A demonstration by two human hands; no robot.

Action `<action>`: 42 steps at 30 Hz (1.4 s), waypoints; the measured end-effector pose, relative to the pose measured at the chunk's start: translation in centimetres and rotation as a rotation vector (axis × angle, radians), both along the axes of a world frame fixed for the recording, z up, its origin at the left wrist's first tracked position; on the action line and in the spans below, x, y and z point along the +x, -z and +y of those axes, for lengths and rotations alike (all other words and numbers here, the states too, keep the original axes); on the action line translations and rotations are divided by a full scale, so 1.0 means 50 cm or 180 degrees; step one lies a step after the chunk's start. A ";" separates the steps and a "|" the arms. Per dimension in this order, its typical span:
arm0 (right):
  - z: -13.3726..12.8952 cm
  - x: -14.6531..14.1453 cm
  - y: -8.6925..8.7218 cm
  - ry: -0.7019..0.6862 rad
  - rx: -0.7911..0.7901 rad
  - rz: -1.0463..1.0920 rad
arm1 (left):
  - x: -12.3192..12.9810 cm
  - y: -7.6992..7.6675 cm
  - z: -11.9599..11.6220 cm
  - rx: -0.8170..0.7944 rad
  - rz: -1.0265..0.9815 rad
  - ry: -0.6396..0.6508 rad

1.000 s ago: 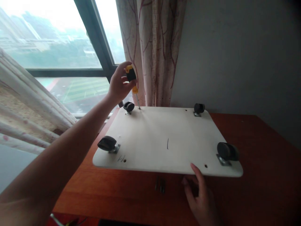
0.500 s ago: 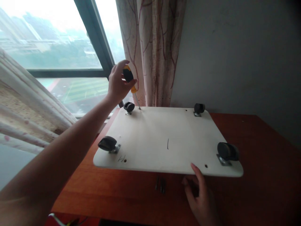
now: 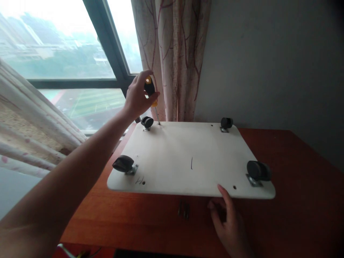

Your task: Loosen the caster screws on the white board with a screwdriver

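My left hand is closed around the yellow and black handle of a screwdriver. The shaft slants down to a hole at the far left of a white board, where its tip meets a small dark screw head. My right hand grips the board's near edge, the index finger on top and the other fingers curled below the rim, partly in shadow. Black caster wheels stand near the corners: far left, near left, far right and near right.
Several screws lie on the reddish wooden table in front of the board. Behind are a patterned curtain, a grey wall and a window. A white cable shows at the bottom left.
My left hand has turned slightly with the screwdriver, its wrist and fingers shifting a little right. The screwdriver's tip stays at the same hole. My right hand holds its place on the board.
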State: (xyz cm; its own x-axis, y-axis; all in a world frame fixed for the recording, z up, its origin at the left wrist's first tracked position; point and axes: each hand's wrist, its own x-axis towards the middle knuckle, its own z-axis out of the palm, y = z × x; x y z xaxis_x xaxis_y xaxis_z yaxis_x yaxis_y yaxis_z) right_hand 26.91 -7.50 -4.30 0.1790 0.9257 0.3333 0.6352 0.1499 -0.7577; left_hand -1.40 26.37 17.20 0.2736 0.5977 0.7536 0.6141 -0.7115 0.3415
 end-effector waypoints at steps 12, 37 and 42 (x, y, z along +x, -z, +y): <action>-0.002 0.018 -0.129 -0.0284 0.0785 -0.0836 | -0.001 -0.013 0.007 0.0268 0.0236 -0.0152; 0.486 -0.274 -0.333 -0.0558 -0.0057 -0.1198 | -0.049 -0.080 -0.102 0.0269 0.0176 -0.0472; 0.532 -0.296 -0.328 -0.0740 -0.0145 -0.1229 | -0.065 -0.066 -0.123 0.0323 0.0281 -0.0415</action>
